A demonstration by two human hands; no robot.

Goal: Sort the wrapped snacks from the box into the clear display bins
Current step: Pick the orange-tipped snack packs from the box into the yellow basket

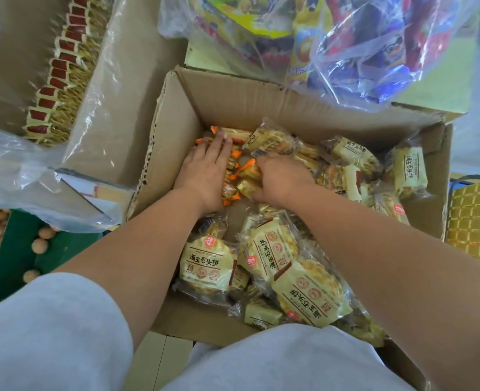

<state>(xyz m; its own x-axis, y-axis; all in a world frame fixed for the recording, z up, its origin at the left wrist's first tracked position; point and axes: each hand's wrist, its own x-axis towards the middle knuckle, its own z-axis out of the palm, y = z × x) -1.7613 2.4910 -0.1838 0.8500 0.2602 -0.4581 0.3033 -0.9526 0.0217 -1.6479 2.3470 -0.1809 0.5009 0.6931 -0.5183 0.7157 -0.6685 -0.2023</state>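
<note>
Pale grey sleeves [49, 328] fill the near edge of the view, and two bare forearms reach forward from them into an open cardboard box [233, 91]. Both hands are in the box's far left part, close together with a narrow gap between them. A heap of small orange-ended snacks [231, 190] lies in that gap and under both palms.

The left hand [205, 170] lies palm down on the heap. Its fingers are straight and point at the far wall, with the fingertips on the wrappers nearest the far left corner. The right hand [281, 176] is turned in toward the left one, its fingers curled round a clutch of the same small snacks. A clear-wrapped pack [269, 141] lies just beyond its knuckles.

Round pale-yellow packs [207, 263] lie between and under the forearms along the box's near edge. Slimmer pale packs [411, 167] are piled against its right wall.

Outside the box, to the left, a second carton lined with clear plastic holds a row of red and gold packets [58, 77]. A clear bag of coloured sweets [360, 43] sags over the far right corner. Loose round nuts [39, 245] lie at the lower left.
</note>
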